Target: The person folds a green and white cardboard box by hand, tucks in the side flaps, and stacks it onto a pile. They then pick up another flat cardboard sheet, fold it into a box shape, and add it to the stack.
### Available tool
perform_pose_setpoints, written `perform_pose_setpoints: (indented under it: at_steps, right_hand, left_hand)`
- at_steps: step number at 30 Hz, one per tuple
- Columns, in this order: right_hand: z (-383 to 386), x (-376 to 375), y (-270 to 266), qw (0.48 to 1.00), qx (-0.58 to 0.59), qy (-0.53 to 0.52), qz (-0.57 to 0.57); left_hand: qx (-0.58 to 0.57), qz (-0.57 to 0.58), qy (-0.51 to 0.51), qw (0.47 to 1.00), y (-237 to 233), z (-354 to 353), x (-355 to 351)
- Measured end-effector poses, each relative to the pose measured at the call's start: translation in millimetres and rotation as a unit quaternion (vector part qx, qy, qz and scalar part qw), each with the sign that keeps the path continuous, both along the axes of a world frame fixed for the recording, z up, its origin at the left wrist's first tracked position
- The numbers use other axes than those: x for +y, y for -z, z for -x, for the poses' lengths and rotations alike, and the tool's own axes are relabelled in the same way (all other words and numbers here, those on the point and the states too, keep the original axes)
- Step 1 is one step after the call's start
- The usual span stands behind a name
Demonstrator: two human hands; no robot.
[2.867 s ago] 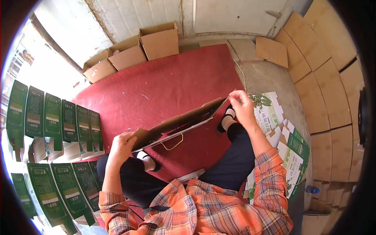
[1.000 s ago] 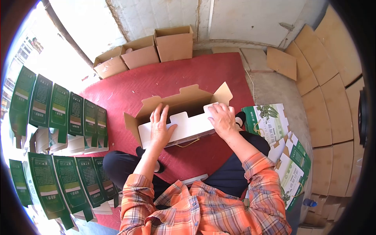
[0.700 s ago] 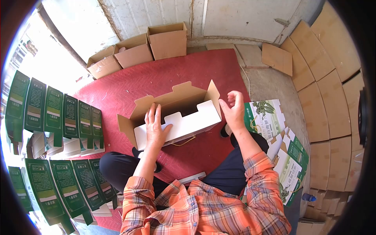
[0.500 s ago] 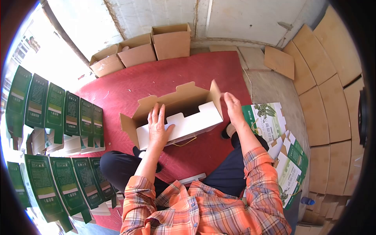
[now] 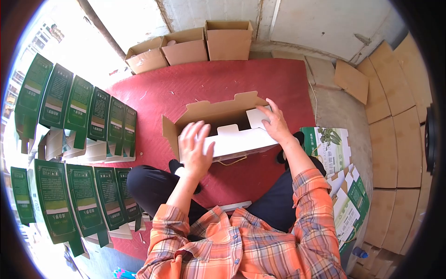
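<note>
An open carton (image 5: 241, 144), white on its near side with brown inner flaps, stands on the red mat between my legs. A thin cord handle hangs from its near side. My left hand (image 5: 196, 148) is over the near left corner, its fingers spread and slightly blurred. At the right end, my right hand (image 5: 275, 122) rests on a white end flap (image 5: 258, 118) that is folded inward, with its fingers apart. The left end flap (image 5: 171, 132) stands up. The inside of the carton is dark.
Rows of green cartons (image 5: 55, 204) stand at the left. Three open brown boxes (image 5: 228, 44) line the back edge of the red mat (image 5: 162, 93). Printed flat cartons (image 5: 343, 200) lie at the right, near stacked brown cardboard (image 5: 382, 144).
The right end flap has gone from upright to folded inward, with my right hand now on it. My left hand has lifted a little from the near panel. The view has shifted slightly.
</note>
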State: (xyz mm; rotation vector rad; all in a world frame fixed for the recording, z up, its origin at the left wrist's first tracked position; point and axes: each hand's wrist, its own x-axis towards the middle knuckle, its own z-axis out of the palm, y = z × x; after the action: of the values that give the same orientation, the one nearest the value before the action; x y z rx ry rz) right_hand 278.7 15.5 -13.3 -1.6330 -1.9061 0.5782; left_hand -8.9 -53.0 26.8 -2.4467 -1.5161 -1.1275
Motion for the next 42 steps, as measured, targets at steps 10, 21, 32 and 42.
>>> perform_pose_setpoints:
  at_steps: [10, 21, 32, 42]
  right_hand:
    - [-1.6, 1.9, 6.7, 0.999, 0.022, 0.037, -0.021]
    - [-4.7, -5.6, -3.9, 0.999, 0.001, 0.031, -0.033]
    - [-19.3, -7.7, 16.7, 0.996, -0.071, -0.049, 0.009]
    - [18.6, -38.8, -15.7, 0.981, -0.177, -0.003, 0.075]
  left_hand:
    - [-0.045, 0.121, -0.044, 0.991, 48.6, 58.1, 15.2]
    - [-0.391, 0.243, -0.116, 0.88, 48.8, 52.0, 18.2]
    - [-0.057, 0.293, -0.104, 0.949, 45.6, 47.2, 23.2]
    - [0.075, 0.315, -0.136, 0.936, 21.0, 19.7, 20.3]
